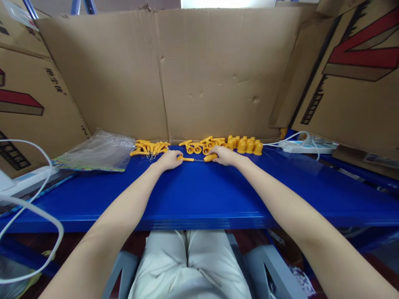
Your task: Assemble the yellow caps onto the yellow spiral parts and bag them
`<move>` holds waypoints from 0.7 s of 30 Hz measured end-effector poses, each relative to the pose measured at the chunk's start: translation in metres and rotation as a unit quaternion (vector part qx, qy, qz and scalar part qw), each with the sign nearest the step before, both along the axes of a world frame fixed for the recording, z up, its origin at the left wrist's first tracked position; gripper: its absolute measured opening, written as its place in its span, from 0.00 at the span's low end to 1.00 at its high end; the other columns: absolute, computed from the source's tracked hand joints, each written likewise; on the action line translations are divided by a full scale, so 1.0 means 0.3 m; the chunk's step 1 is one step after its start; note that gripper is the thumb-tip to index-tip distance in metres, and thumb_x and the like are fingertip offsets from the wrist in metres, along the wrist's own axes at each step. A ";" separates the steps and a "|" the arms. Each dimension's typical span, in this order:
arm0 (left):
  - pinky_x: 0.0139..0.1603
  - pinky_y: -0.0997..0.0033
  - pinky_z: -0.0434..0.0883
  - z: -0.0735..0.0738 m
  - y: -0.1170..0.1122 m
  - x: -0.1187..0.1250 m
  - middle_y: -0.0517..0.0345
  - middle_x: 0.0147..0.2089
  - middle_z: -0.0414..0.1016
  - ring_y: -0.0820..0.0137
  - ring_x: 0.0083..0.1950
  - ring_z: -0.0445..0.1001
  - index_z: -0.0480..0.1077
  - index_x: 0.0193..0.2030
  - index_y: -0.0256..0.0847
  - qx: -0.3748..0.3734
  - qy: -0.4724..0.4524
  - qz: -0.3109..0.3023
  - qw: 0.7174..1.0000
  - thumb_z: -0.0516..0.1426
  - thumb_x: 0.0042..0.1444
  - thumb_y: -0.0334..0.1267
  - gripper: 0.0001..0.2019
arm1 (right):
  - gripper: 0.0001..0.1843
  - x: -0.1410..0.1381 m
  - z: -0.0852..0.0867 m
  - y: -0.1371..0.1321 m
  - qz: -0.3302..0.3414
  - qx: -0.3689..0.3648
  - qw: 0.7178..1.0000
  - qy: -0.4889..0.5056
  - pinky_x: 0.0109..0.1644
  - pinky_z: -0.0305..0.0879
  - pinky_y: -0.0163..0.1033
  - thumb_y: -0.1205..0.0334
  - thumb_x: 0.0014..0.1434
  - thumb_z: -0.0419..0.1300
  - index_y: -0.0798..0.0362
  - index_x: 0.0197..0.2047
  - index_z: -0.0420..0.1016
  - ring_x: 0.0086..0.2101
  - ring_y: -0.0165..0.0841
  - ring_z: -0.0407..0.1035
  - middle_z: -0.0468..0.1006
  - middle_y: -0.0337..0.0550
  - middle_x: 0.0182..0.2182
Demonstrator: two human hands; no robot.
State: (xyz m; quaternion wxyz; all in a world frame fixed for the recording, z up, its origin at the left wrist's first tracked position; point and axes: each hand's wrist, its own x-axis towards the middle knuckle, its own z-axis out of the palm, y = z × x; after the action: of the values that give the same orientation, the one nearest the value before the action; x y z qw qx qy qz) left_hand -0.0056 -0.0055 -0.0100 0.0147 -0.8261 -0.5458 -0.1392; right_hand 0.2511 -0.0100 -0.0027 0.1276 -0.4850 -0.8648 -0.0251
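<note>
My left hand (170,160) is closed on the end of a yellow ribbed handle (188,159) low over the blue tabletop. A thin dark chain or spring (199,160) runs from the handle to a yellow plastic piece (210,158), which my right hand (227,156) grips. The fingers partly hide both pieces. Behind my left hand lies a heap of yellow handles (149,146) with dark chains or springs. Between the hands, further back, are several yellow cup-shaped pieces with T-shaped handles (189,146). Just right of my right hand, yellow cups (249,145) stand in rows.
Cardboard walls (218,74) close off the back and sides of the blue table (199,195). A clear plastic bag (96,151) lies at the left. White cables (52,220) hang at the left edge, and a white power strip (307,146) sits at the right.
</note>
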 end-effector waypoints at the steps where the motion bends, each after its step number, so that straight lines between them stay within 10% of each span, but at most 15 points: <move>1: 0.41 0.72 0.65 0.001 -0.001 0.001 0.53 0.34 0.76 0.65 0.40 0.74 0.70 0.53 0.38 -0.001 0.001 0.004 1.000 0.53 0.51 0.37 0.21 | 0.17 -0.001 0.000 -0.001 0.001 0.003 1.000 0.003 0.52 0.62 0.41 0.70 0.52 0.61 0.54 0.47 0.74 0.49 0.40 0.68 0.75 0.48 0.48; 21: 0.34 0.74 0.65 0.017 -0.030 0.050 0.58 0.27 0.75 0.70 0.29 0.71 0.72 0.49 0.35 -0.059 -0.092 0.001 0.994 0.54 0.50 0.38 0.19 | 0.15 -0.045 -0.024 0.000 0.048 0.022 0.996 0.072 0.50 0.63 0.39 0.66 0.53 0.61 0.55 0.45 0.75 0.44 0.37 0.70 0.77 0.48 0.44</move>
State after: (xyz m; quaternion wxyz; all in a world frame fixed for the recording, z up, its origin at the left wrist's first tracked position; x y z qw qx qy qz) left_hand 0.0094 -0.0147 -0.0050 -0.0842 -0.8085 -0.5532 -0.1821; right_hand 0.2377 -0.0099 -0.0100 0.2010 -0.4404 -0.8750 -0.0029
